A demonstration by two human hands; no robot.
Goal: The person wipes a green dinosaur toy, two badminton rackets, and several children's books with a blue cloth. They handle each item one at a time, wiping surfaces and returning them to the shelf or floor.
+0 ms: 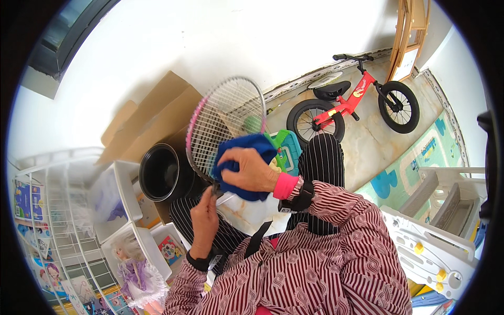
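My left hand grips a badminton racket by its shaft, just below the head, which points up and away from me. A blue cloth lies against the lower right part of the strings and frame. Over that cloth is my right hand, its fingers curled and pressing on the fabric. The racket's frame is pink and grey, with pale strings. Most of the handle is hidden behind my left hand.
A black bin and an opened cardboard box stand at left, by a white wire rack and a doll. A red balance bike is at the right wall. A teal plastic box sits near my knee; white plastic play equipment is at right.
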